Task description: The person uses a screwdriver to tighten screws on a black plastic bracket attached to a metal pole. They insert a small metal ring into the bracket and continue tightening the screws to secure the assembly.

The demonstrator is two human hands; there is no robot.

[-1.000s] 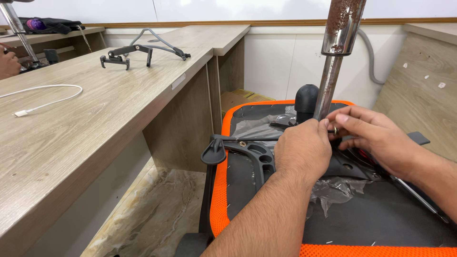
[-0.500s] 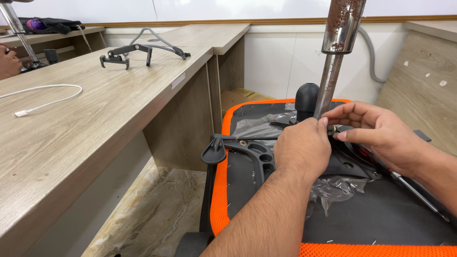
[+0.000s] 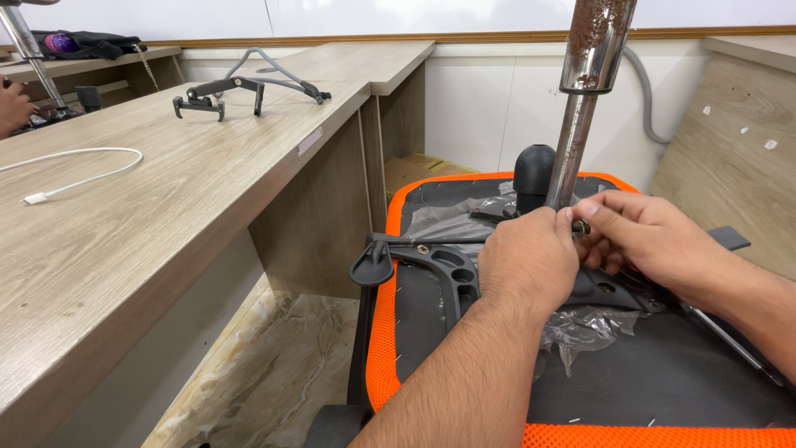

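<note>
An upturned office chair seat, black underneath with orange mesh edging, lies in front of me. A rusty metal gas column stands up from its black mechanism plate. My left hand curls over the mechanism at the foot of the column. Facing it from the right, my right hand pinches a small dark fastener between thumb and fingertips, right beside the column. A black lever with a paddle end sticks out to the left. The fingertips of my left hand are hidden.
A long wooden desk runs along the left, carrying a white cable and a black chair bracket. Another person's hand is at the far left. Crumpled clear plastic lies on the seat. A wooden panel leans at the right.
My right hand's fingers have shifted slightly toward the column with the fastener. My left hand has stayed on the mechanism.
</note>
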